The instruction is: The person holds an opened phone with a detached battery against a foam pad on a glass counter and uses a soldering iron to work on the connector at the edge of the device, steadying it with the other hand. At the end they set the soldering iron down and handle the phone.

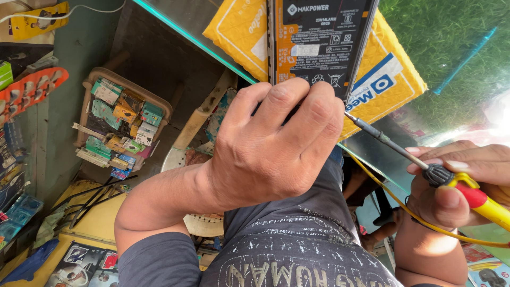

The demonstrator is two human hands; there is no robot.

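Opened phone [319, 42] on yellow padded envelope [388, 79], thin, light, fragile; best held by edges. Left hand [276, 149] clamped on lower end. Right hand [457, 186] pinching soldering iron [425, 165], tip beside phone.

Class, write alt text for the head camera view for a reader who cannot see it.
The left hand steadies an opened phone on a yellow padded envelope while the right hand points a yellow-handled soldering iron at its lower edge. A basket of small boxes sits below the glass counter.
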